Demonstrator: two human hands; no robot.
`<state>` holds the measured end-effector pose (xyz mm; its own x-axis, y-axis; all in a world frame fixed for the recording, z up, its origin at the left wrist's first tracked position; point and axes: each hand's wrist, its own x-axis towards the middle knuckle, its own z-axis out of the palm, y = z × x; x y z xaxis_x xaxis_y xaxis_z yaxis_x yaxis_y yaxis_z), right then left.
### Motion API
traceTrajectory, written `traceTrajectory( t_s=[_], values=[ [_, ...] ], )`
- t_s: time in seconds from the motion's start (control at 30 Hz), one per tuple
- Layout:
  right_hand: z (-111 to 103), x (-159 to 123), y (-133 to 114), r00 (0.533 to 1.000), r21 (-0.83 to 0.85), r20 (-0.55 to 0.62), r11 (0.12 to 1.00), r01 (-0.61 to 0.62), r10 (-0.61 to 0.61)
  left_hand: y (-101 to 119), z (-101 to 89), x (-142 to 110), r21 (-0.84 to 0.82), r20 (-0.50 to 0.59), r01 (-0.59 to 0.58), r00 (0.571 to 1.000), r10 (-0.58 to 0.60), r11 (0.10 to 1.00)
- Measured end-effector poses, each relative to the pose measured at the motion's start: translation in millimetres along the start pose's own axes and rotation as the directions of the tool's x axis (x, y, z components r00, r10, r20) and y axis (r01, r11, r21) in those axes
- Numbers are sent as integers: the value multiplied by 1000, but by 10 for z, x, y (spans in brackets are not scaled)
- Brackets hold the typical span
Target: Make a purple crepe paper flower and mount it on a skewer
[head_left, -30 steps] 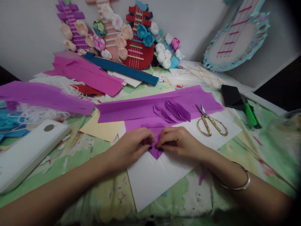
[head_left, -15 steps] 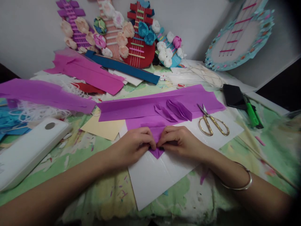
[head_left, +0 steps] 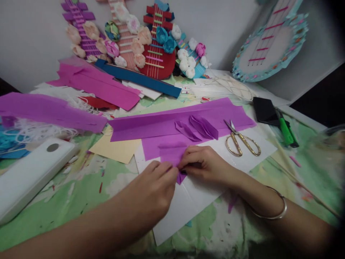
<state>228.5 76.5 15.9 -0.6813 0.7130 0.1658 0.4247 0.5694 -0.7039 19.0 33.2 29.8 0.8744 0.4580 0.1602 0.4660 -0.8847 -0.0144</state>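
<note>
My left hand [head_left: 155, 189] and my right hand [head_left: 202, 163] meet over a piece of purple tissue paper [head_left: 167, 147] that lies on a white sheet [head_left: 188, 205]. Both hands pinch the paper's folded lower corner between thumb and fingertips. Two folded purple paper pieces [head_left: 198, 127] rest just behind, on a long purple strip [head_left: 151, 124]. A metal bangle [head_left: 272, 208] circles my right wrist.
Gold scissors [head_left: 241, 142] lie to the right of the hands. A green marker [head_left: 285, 129] and a black pad [head_left: 265, 109] sit far right. A white box [head_left: 27, 176] is at the left. Paper guitars with flowers [head_left: 151, 46] lean on the back wall.
My left hand has slid down and toward me, its wrist now over the white sheet. More of the purple paper shows to the left of the fold. The right hand has stayed put.
</note>
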Motion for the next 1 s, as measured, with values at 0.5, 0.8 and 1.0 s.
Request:
traceTrajectory(
  t_s=[0.5,0.8,1.0],
  values=[
    [11,12,-4,995,6,-14,995,-102,103,243,172,-61,305,-73,39,997,-17,951],
    [23,13,0,994,2,-29,995,-103,103,225,199,-74,273,-58,43,998,-29,961],
    [23,18,-6,993,-6,-18,993,-116,116,233,198,-74,265,-84,60,996,-39,962]
  ],
)
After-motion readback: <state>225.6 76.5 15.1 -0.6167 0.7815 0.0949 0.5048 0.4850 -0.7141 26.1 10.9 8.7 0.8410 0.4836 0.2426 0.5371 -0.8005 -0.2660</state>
